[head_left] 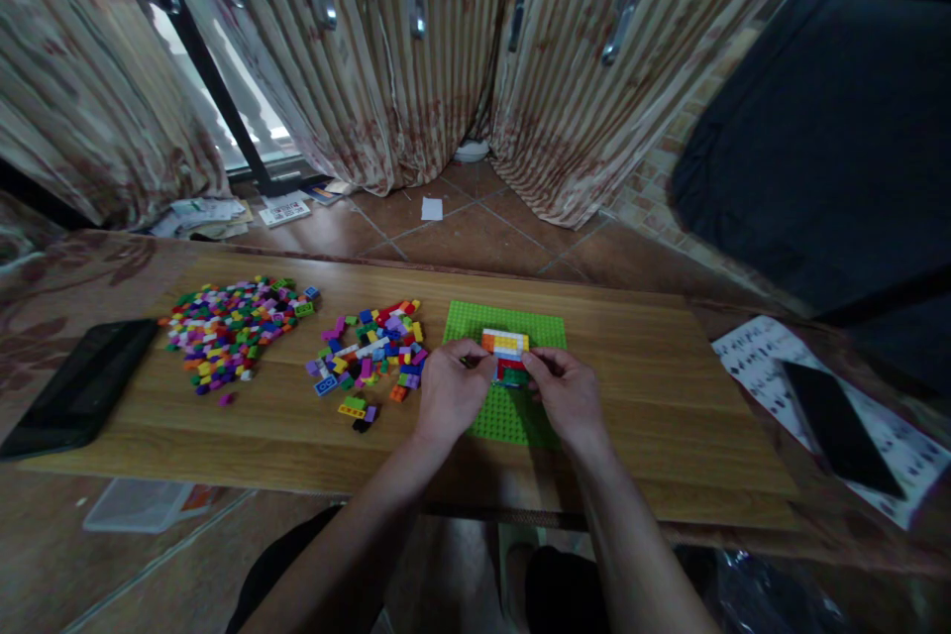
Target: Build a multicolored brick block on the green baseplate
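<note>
A green studded baseplate (512, 426) lies on the wooden board in front of me. On or just over its middle is a block of toy building bricks (506, 343), with orange, yellow, white, blue, red and dark green parts. My left hand (455, 384) is closed, its fingertips pinching the build's left side. From the right, my right hand (571, 394) grips the near right part with thumb and fingers. My fingers hide some of the lower bricks, and I cannot tell whether the build is fixed to the plate.
A small pile of loose bricks (371, 347) lies left of my left hand, with a larger pile (230, 327) beyond. A black tablet (78, 386) rests at the board's left end. At right, a dark phone (843, 426) lies on a printed sheet (750, 347). Striped curtains (386, 69) hang behind.
</note>
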Demonstrator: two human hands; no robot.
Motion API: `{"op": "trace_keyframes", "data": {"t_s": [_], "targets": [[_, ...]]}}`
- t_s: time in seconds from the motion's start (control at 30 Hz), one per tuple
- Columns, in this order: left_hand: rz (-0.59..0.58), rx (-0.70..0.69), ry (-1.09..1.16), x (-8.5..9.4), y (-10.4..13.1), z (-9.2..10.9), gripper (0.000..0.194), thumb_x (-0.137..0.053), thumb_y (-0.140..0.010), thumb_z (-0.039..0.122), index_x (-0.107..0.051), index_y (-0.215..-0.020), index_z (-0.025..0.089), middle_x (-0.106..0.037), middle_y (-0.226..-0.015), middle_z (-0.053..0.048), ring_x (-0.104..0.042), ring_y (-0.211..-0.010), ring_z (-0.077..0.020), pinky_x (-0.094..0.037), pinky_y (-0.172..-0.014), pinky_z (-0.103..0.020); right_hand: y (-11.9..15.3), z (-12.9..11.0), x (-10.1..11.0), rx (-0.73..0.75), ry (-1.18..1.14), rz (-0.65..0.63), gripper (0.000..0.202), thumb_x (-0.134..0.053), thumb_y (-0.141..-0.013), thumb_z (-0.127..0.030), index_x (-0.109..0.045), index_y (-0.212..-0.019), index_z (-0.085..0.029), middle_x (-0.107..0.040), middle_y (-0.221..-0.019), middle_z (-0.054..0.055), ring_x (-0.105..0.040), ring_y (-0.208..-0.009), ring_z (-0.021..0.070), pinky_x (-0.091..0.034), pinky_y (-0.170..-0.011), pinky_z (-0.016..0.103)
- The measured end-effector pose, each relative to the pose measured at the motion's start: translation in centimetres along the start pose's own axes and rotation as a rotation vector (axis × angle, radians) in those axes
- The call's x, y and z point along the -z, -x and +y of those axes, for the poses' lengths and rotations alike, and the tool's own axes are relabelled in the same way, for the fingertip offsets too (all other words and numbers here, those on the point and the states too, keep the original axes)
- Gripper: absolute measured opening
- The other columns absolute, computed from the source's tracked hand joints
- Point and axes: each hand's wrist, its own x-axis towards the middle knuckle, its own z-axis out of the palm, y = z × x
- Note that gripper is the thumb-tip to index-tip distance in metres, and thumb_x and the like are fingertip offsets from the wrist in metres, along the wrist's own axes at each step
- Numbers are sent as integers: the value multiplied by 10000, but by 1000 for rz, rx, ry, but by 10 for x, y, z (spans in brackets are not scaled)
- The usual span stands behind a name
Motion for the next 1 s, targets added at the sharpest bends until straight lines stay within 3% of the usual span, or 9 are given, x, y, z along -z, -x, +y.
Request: {"op": "trace_keyframes", "data": {"t_s": [0.1,0.2,0.3,0.4,0.5,0.57,0.63,0.83,1.0], "targets": [[-31,-29,27,2,-1,-4,154,-606,-763,257,-705,-668,186,-676,-658,9,-574,-610,-125,-398,-585,-230,-1,-1,4,-16,-10,31,444,-692,-651,-569,-689,-788,-147,-659,-634,22,-549,-501,133,-423,-450,249],[-33,-51,77,8,-5,-10,205,-584,-794,311,-713,-697,185,-662,-646,11,-560,-605,-123,-388,-577,-231,-4,-3,12,-4,-45,170,424,-641,-710,-558,-682,-790,-144,-618,-605,5,-507,-475,113,-389,-436,232],[47,-27,152,20,-12,-12,228,-581,-796,337,-689,-682,171,-606,-594,23,-504,-559,-108,-358,-538,-225,-3,-7,15,91,-77,289,384,-591,-776,-519,-678,-811,-147,-591,-604,-6,-481,-480,101,-367,-447,223],[131,6,260,35,-18,-9,233,-590,-784,344,-649,-650,162,-541,-552,37,-445,-520,-92,-337,-508,-217,4,-12,11,259,29,329,363,-557,-822,-497,-674,-839,-154,-628,-696,25,-554,-593,134,-448,-554,263],[200,36,358,50,-21,-6,227,-617,-762,349,-630,-639,159,-499,-538,45,-403,-498,-80,-319,-488,-211,9,-13,6,473,262,211,382,-603,-798,-477,-654,-1045,-190,-649,-1059,94,-609,-944,221,-499,-827,392],[227,45,420,58,-22,-7,236,-641,-746,362,-620,-631,157,-482,-532,46,-390,-494,-74,-312,-481,-206,8,-11,4,554,410,76,537,-661,-751,-462,-575,-1221,-215,-546,-1292,114,-513,-1181,270,-419,-997,471],[248,53,475,65,-23,-8,256,-662,-729,383,-618,-625,154,-494,-540,39,-407,-506,-75,-325,-487,-200,3,-7,4,547,480,-43,683,-694,-724,-444,-482,-1331,-214,-472,-1388,124,-420,-1293,292,-332,-1079,509],[303,75,512,84,-21,-6,232,-686,-696,366,-651,-652,141,-530,-546,36,-423,-497,-64,-331,-483,-188,-9,-1,12,479,456,-317,665,-676,-765,-395,-437,-1374,-275,-507,-1374,96,-496,-1235,276,-383,-1036,502],[339,94,440,108,-20,-7,249,-657,-716,367,-616,-608,147,-458,-475,58,-348,-440,-52,-272,-446,-192,-11,2,15,548,455,-351,607,-672,-776,-370,-475,-1345,-291,-531,-1346,81,-530,-1202,267,-420,-1007,483]]}}
